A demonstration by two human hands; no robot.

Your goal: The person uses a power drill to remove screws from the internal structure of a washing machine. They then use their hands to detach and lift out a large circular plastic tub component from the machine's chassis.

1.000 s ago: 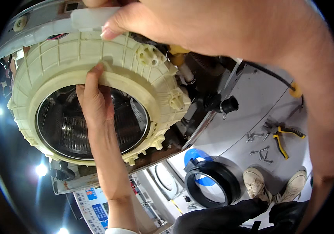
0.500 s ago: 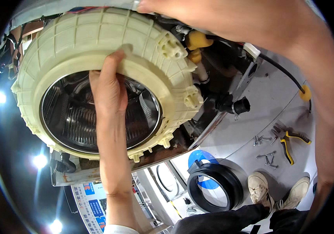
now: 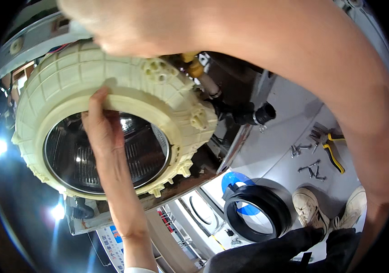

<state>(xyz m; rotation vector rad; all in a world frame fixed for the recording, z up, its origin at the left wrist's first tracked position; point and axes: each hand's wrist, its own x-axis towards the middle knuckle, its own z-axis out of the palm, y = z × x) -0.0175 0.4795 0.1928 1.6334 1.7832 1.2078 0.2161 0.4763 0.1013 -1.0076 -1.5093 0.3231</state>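
A cream plastic washing machine tub [image 3: 126, 82] fills the upper left, its round front opening facing me. Inside it shows the shiny metal drum [image 3: 67, 150]. My left hand [image 3: 104, 132] grips the upper rim of the opening, thumb outside and fingers hooked in behind the edge. Across the top, my right hand [image 3: 126, 29] reaches over the tub at the grey cabinet frame [image 3: 44, 38]. Its fingers are blurred and partly out of sight, so their grip does not show.
A black rubber door gasket [image 3: 260, 214] lies on the floor near my shoes [image 3: 310, 207]. Yellow-and-black pliers [image 3: 328, 145] and several bolts [image 3: 312, 170] lie to the right. A black hose [image 3: 256, 114] sticks out beside the tub.
My right hand has moved left across the top, over the tub and cabinet frame. My left hand keeps its grip on the rim. The whole view has shifted somewhat.
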